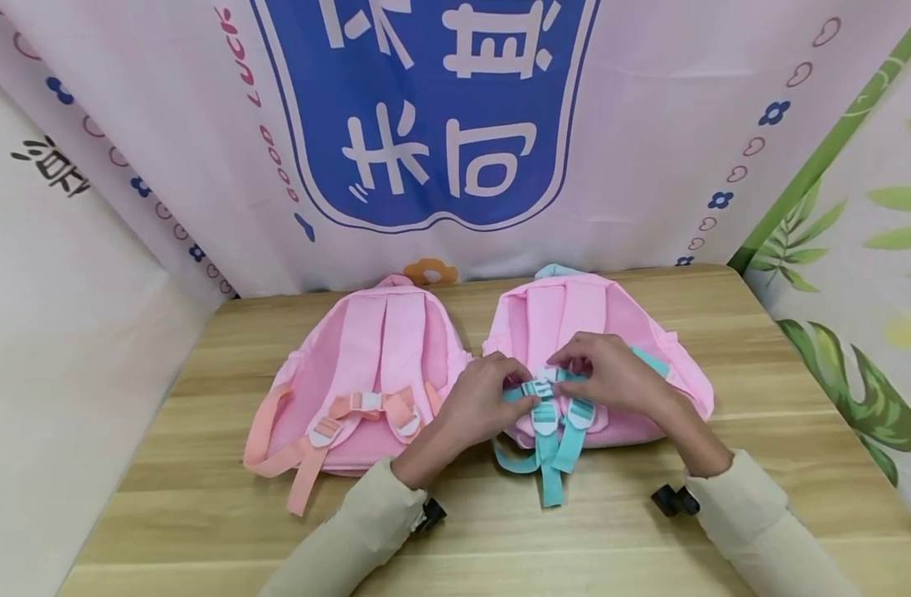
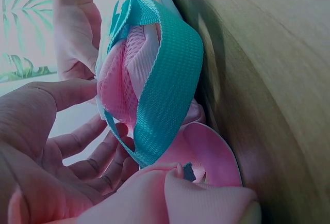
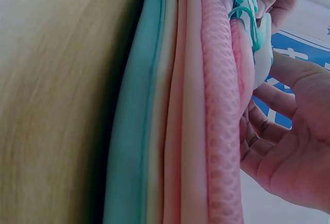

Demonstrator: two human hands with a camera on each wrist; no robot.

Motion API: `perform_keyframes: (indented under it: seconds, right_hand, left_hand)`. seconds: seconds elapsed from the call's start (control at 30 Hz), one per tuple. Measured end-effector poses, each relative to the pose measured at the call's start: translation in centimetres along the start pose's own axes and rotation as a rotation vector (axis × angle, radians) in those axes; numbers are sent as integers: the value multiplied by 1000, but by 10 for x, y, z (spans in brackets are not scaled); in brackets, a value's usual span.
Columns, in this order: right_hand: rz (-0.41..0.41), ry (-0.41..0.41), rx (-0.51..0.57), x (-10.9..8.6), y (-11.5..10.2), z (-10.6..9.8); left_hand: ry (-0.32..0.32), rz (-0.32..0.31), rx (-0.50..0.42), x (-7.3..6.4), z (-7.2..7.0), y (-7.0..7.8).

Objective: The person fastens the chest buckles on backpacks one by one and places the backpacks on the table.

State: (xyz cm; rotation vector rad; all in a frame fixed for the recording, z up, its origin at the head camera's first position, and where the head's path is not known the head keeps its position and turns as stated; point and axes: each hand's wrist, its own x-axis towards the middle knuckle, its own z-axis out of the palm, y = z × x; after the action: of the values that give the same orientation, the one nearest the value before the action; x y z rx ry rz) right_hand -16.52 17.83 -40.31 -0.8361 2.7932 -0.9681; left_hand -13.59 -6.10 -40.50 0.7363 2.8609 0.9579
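A pink backpack (image 1: pixel 652 356) with teal straps (image 1: pixel 552 485) lies back-panel up on the right half of the table. Over its middle, my left hand (image 1: pixel 481 402) pinches one side of the white-and-teal strap buckle (image 1: pixel 542 386) between thumb and fingers. From the other side, my right hand (image 1: pixel 615 373) grips the buckle's right end. Whether the two buckle halves are joined is hard to tell. A wide teal webbing loop (image 2: pixel 178 74) hangs beside my left fingers in the left wrist view. The pink mesh edge (image 3: pixel 221 110) runs beside my right hand in the right wrist view.
Left of it lies another pink backpack (image 1: pixel 313 365) with orange straps (image 1: pixel 272 439) and a white buckle (image 1: pixel 367 402) across its shoulder straps. Both bags sit on a wooden table (image 1: pixel 515 547), near a printed curtain (image 1: pixel 634 166) behind.
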Motion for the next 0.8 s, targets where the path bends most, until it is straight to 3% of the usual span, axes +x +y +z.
perform_keyframes:
  seconds: [0.43,0.8]
  right_hand:
    - [-5,-10,-46,-7,-4,-7]
    - [8,8,43,-29,4,-27]
  left_hand:
    - [6,5,-8,1,-1,-1]
    - [17,-24,-58,3,-6,-2]
